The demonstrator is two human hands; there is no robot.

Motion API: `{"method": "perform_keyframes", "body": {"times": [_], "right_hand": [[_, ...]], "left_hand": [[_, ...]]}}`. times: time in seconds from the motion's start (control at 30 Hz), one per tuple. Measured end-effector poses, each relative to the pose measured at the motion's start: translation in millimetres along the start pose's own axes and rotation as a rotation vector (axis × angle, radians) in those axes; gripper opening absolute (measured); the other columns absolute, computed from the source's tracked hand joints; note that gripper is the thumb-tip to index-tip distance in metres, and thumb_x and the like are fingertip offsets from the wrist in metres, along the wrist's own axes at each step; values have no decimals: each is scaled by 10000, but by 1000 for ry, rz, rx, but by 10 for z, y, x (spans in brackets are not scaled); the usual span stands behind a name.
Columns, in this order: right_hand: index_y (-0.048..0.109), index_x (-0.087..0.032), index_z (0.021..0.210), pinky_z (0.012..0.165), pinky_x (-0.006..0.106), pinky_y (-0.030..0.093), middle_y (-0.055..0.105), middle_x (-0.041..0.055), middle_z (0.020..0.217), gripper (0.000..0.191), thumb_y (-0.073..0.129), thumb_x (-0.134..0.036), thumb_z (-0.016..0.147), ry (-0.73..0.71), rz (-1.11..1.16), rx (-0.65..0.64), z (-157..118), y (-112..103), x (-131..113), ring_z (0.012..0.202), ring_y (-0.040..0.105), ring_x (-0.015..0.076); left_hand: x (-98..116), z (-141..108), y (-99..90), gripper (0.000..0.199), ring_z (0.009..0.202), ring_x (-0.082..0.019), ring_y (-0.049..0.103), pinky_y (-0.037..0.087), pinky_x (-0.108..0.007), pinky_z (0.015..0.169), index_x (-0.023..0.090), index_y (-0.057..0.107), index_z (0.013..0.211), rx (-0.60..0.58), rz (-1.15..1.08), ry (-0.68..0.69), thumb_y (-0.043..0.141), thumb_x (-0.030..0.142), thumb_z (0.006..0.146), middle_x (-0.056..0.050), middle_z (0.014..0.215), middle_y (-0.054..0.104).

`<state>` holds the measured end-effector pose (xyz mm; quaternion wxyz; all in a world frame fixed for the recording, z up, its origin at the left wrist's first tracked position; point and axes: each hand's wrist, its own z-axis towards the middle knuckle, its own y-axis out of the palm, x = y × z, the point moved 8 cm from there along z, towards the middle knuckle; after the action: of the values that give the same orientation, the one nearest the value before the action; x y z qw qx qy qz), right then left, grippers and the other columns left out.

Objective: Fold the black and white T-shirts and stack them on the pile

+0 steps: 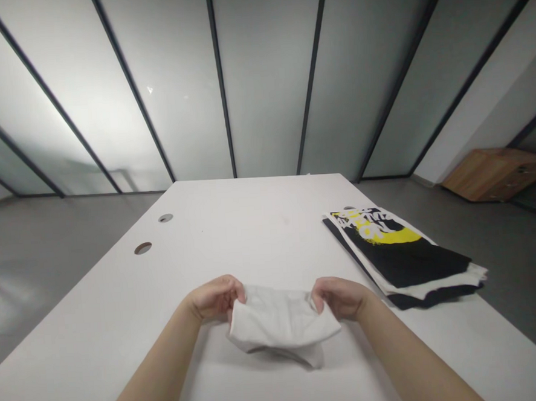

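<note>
A white folded cloth (282, 320) is stretched between my two hands at the near middle of the table. My left hand (217, 297) pinches its upper left corner, fingers curled inward. The upper right part is gripped by my right hand (340, 296), thumb on top. The cloth's near edge hangs loosely, with a lower flap showing under it. Whether the cloth is a garment, I cannot tell.
On the right of the white table (252, 238) lies a stack of folded printed fabric (417, 261), black, white and yellow. Round holes (142, 248) pierce the tabletop at left. A wooden cabinet (497, 174) stands at far right. Frosted glass panels (264, 73) rise behind.
</note>
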<state>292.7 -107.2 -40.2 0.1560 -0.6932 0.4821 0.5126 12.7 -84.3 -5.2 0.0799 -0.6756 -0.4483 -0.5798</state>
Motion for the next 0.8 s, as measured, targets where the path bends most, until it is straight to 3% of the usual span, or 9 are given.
{"method": "perform_keyframes", "body": {"times": [0.07, 0.17, 0.27, 0.37, 0.47, 0.53, 0.6, 0.7, 0.8], "right_hand": [[681, -164, 676, 641, 282, 535, 676, 46, 610, 502, 727, -635, 839, -33, 12, -40, -24, 65, -33, 604, 660, 184], [734, -187, 969, 845, 374, 593, 774, 95, 900, 511, 645, -684, 894, -170, 153, 36, 12, 132, -342, 880, 754, 248], [631, -310, 1286, 1063, 457, 551, 689, 91, 1376, 484, 581, -648, 943, -424, 285, 304, 54, -35, -684, 1263, 673, 266], [600, -331, 1321, 1145, 459, 505, 621, 81, 1473, 506, 692, -568, 883, -531, 192, 625, 71, -299, -683, 1366, 590, 259], [636, -267, 1312, 1246, 518, 371, 629, 119, 1450, 543, 742, -506, 837, -525, -240, 791, 92, -343, -589, 1428, 514, 309], [635, -237, 1358, 1292, 561, 261, 611, 141, 1478, 579, 745, -435, 825, -519, -567, 781, 121, -201, -560, 1470, 455, 348], [610, -223, 1416, 1306, 587, 198, 589, 156, 1508, 630, 746, -366, 817, -502, -752, 734, 149, -34, -531, 1493, 418, 371], [549, -246, 1481, 1285, 568, 271, 551, 142, 1549, 702, 758, -337, 817, -499, -642, 690, 148, 78, -519, 1490, 436, 350], [443, -280, 1534, 1093, 469, 529, 522, 140, 1571, 793, 789, -382, 828, -444, -246, 654, 143, 14, -464, 1325, 609, 292]], "left_hand": [[-21, -22, 25, 555, 587, -210, 671, 529, -303, 562, 100, 760, 823, -44, 30, -31, 861, 640, 744, -119, 691, 705], [252, 73, -98, 551, 835, -229, 734, 579, -329, 770, 152, 757, 1067, 175, -126, 259, 779, 648, 828, -123, 945, 767], [466, 107, -276, 608, 1269, -281, 646, 498, -429, 1088, 262, 610, 1396, 480, -139, 544, 722, 582, 891, -126, 1402, 673], [495, 93, -328, 593, 1510, -327, 430, 320, -489, 1252, 268, 601, 1401, 714, 294, 570, 765, 474, 869, -126, 1579, 541], [377, 139, -193, 541, 1601, -357, 263, 137, -522, 1321, 254, 665, 1332, 678, 690, 480, 801, 436, 841, -134, 1610, 510], [277, 166, -57, 534, 1625, -378, 193, 48, -549, 1325, 246, 676, 1331, 594, 816, 434, 804, 428, 845, -152, 1645, 464], [211, 181, 76, 526, 1637, -390, 139, 0, -573, 1317, 246, 669, 1347, 527, 872, 402, 786, 436, 870, -154, 1689, 398], [211, 172, 206, 522, 1642, -381, 103, -23, -563, 1316, 257, 663, 1343, 501, 822, 422, 789, 434, 869, -141, 1701, 376], [273, 113, 209, 507, 1604, -389, 211, 58, -540, 1319, 256, 661, 1301, 594, 759, 464, 810, 381, 833, -154, 1598, 488]]}}
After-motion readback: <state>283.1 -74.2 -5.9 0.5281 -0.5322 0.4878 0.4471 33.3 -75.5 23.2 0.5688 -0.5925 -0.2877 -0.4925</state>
